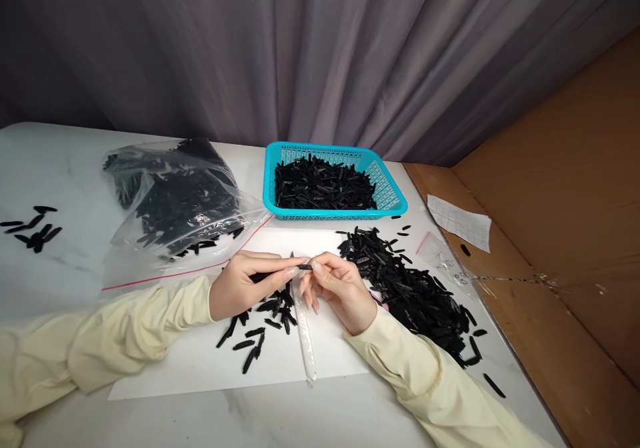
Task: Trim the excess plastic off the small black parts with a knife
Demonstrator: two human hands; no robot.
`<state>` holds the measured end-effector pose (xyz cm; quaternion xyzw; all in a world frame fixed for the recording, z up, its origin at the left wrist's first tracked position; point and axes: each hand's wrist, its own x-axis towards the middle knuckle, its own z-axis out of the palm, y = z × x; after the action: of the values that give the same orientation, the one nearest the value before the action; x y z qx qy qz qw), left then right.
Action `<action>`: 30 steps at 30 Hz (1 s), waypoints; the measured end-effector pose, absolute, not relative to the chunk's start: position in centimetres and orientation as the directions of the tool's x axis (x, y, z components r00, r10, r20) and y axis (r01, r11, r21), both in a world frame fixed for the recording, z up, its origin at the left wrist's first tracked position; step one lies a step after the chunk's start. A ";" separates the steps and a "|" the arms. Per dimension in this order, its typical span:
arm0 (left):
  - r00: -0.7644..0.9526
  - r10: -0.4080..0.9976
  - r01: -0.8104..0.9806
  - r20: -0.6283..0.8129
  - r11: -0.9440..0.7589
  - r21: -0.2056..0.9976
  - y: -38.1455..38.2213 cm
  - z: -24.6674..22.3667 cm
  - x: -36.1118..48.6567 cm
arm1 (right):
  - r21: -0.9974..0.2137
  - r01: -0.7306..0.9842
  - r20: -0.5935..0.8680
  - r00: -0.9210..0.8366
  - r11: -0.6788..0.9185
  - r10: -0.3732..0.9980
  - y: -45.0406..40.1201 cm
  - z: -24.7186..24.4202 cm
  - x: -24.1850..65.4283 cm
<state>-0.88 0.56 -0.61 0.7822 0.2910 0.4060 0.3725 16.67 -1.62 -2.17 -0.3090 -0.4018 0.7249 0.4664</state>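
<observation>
My left hand (250,281) and my right hand (340,285) meet over a white sheet (190,361), fingertips pinched on the two ends of one small black strip (305,267). What the strip is made of I cannot make out. Beneath my hands lies a narrow, whitish, clear-wrapped stick (306,341) with a dark pointed tip at its far end. Several loose black strips (243,345) lie below my left hand. To the right of my right hand spreads a big heap of the same strips (410,288).
A turquoise basket (340,213) full of black strips stands at the back. Left of it lies a clear zip bag (175,195) of strips, and a few more strips (37,238) at far left. On the right are cardboard (560,155), a paper slip (460,223) and clear plastic (445,261).
</observation>
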 end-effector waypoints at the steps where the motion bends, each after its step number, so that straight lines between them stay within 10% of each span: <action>1: 0.504 0.758 0.156 0.415 -0.552 0.819 0.6 -0.6 -0.9 | -0.871 -0.429 -0.069 -0.375 -0.239 0.925 -1.6 -2.2 16.7; 30: 0.471 0.733 0.115 0.491 -0.603 0.789 0.5 -0.7 -0.9 | -0.819 -0.472 -0.103 -0.441 -0.327 0.892 -1.5 -1.9 16.7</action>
<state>-0.90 0.46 -0.71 0.7813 0.2713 0.4371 0.3534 16.70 -1.54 -1.95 -0.2838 -0.3702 0.7637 0.4463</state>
